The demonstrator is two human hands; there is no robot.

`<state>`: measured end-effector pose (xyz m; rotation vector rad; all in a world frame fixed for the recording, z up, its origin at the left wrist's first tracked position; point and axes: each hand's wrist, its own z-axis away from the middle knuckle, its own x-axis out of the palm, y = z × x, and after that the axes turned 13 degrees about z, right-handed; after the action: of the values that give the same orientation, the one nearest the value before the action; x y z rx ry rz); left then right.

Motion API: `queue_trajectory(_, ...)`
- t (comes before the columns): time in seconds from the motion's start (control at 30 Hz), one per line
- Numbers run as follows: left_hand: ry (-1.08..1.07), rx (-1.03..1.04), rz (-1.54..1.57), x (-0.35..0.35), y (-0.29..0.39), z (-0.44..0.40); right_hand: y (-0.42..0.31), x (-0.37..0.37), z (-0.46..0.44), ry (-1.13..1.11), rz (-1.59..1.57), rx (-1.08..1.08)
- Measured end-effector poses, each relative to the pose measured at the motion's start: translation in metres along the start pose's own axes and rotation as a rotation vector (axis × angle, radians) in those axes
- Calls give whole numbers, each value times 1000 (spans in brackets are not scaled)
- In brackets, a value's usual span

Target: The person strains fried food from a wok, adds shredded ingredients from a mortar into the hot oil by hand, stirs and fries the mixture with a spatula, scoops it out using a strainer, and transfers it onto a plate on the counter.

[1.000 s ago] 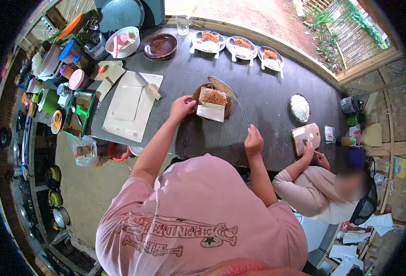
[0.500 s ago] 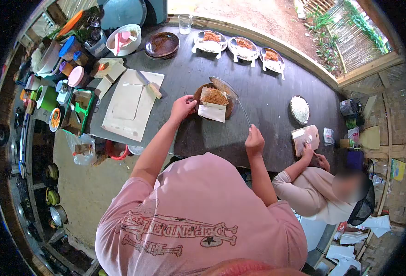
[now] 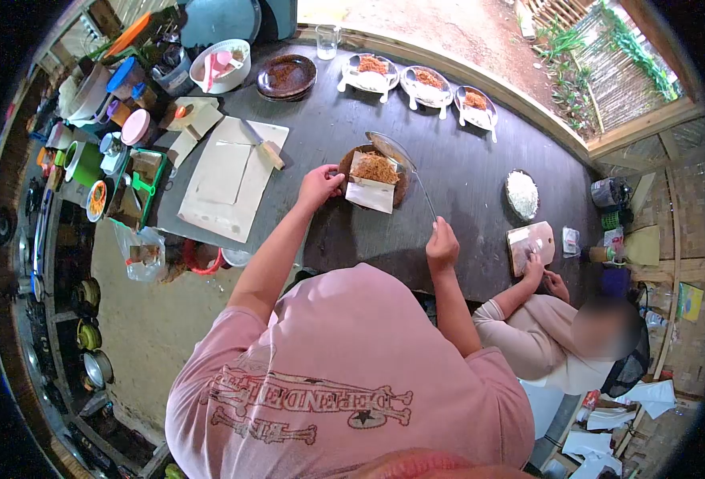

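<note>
In the head view, my left hand grips the left rim of a brown plate on the dark table. A pile of brown shredded food, perhaps noodles, lies on it, with a white folded paper along its near side. My right hand is closed around the handle of a long metal skimmer. Its round head rests at the plate's far right edge, beside the food. Whether the head touches the food is hard to see.
Three served plates line the far edge. Stacked brown plates and a glass stand left of them. A knife lies on paper sheets. At right are a rice bowl and a co-worker's hands at a cutting board.
The whole view has shifted slightly. Both my hands keep their hold on the plate and skimmer, and the food pile looks much the same.
</note>
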<state>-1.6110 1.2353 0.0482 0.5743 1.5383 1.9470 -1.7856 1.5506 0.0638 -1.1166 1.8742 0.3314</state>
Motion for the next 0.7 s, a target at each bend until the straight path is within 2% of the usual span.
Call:
queue_trajectory(0.17,2,4,71,0,-6,-1,2,4,0,-7,4,-12)
queue_trajectory(0.7,12,14,24,0,-4,0,9,9,2,-20,18,5)
